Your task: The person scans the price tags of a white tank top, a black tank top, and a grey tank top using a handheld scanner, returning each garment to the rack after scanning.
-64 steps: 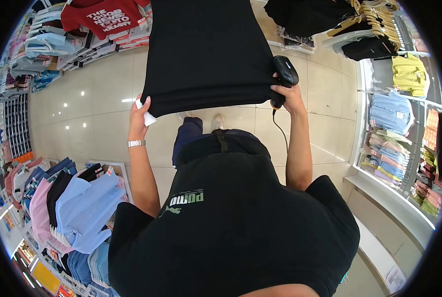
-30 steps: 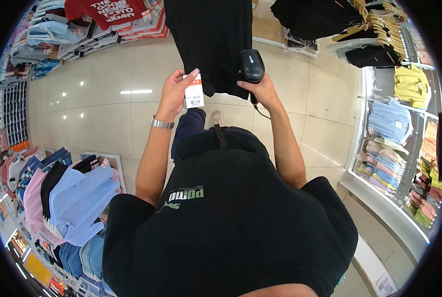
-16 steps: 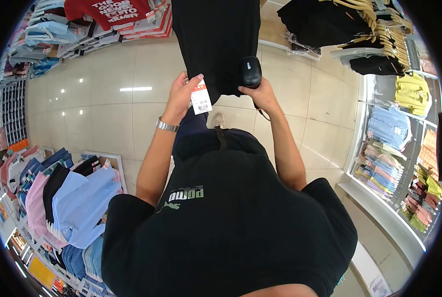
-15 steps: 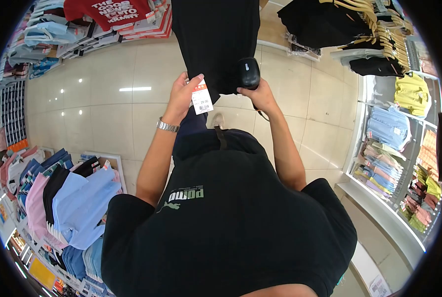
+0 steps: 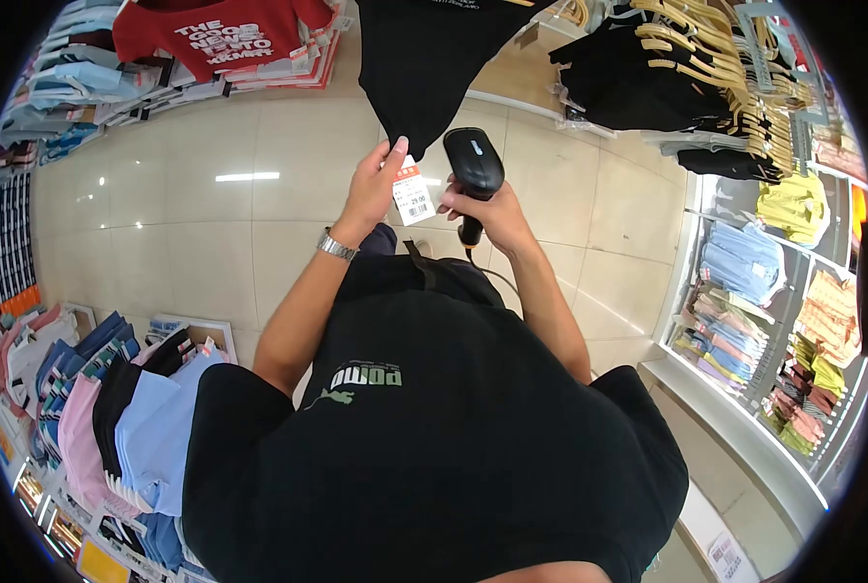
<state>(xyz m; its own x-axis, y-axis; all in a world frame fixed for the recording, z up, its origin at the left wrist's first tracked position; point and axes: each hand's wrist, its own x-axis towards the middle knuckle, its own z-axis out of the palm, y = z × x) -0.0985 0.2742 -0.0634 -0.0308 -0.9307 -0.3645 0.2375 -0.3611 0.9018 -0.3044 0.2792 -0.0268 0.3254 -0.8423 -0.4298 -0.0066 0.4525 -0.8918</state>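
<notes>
A white and orange price tag [image 5: 412, 197] is pinched in my left hand [image 5: 371, 189], which wears a silver watch. The same fingers touch the lower edge of a black garment [image 5: 415, 73] hanging above on a hanger. Close to the right of the tag, my right hand [image 5: 500, 216] grips a black handheld scanner [image 5: 474, 163] by its handle. The scanner head tilts up and left, apart from the tag, and its cable runs down past my right wrist.
Red shirts [image 5: 225, 39] lie on stacks at the upper left. Black clothes on wooden hangers [image 5: 638, 78] hang at the upper right. Folded clothes fill a shelf [image 5: 740, 262] at the right. Pink and blue garments [image 5: 157, 418] stand at the lower left.
The black garment now narrows toward my left hand and shows white print near its top. The scanner has moved slightly left and down, with more of its handle in view.
</notes>
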